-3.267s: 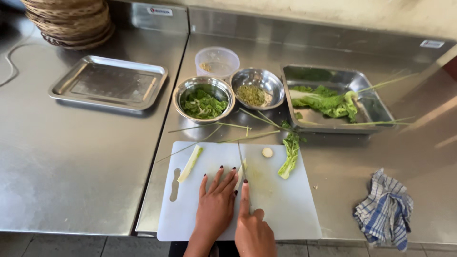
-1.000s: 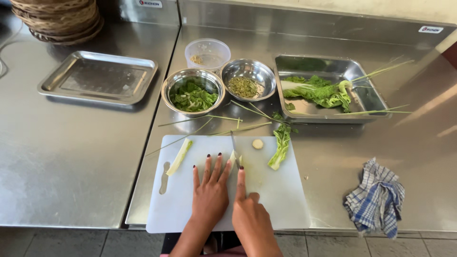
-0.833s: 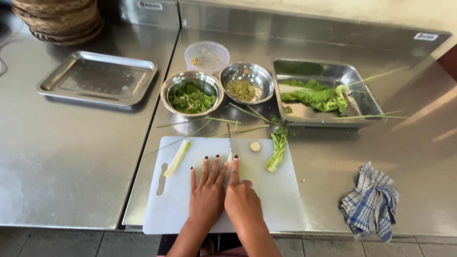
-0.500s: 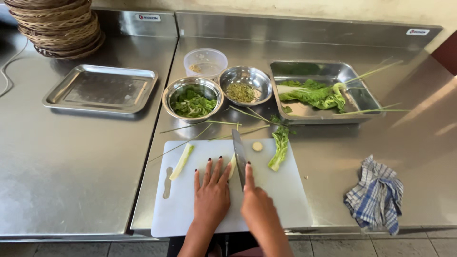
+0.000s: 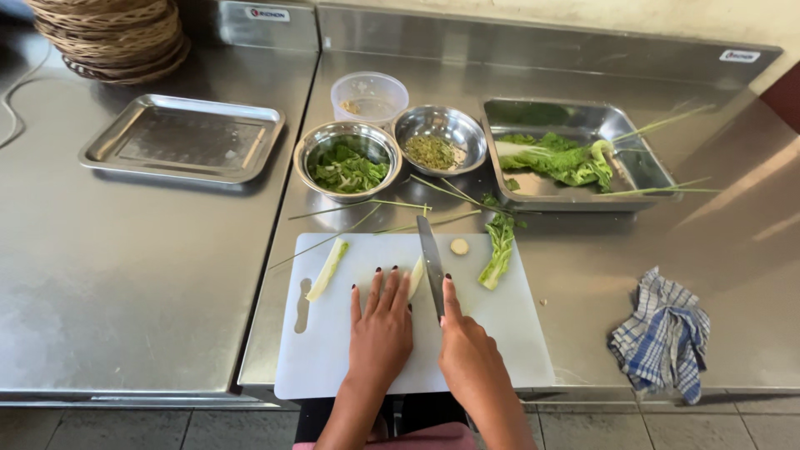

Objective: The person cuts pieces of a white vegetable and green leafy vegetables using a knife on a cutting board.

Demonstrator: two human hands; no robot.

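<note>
On a white cutting board point(image 5: 333, 354) my left hand point(image 5: 381, 325) lies flat, fingers spread, pressing a pale stalk piece point(image 5: 415, 275) under the fingertips. My right hand point(image 5: 467, 346) grips a knife point(image 5: 431, 262), index finger along the spine, blade pointing away beside the stalk. Another pale green stalk point(image 5: 327, 269) lies on the board's left. A leafy green stem point(image 5: 498, 250) and a small round slice point(image 5: 459, 247) lie at the board's far right.
Behind the board stand a steel bowl of chopped greens point(image 5: 347, 162), a smaller steel bowl of minced bits point(image 5: 439, 138), a plastic tub point(image 5: 368, 97) and a steel tray with leafy greens point(image 5: 583, 158). An empty steel tray point(image 5: 183, 137) and baskets point(image 5: 112, 37) sit left. A checked cloth point(image 5: 660, 332) lies right.
My right hand has raised and turned the knife so its blade now shows beside the stalk. My left hand has stayed on the stalk piece. The camera has shifted slightly.
</note>
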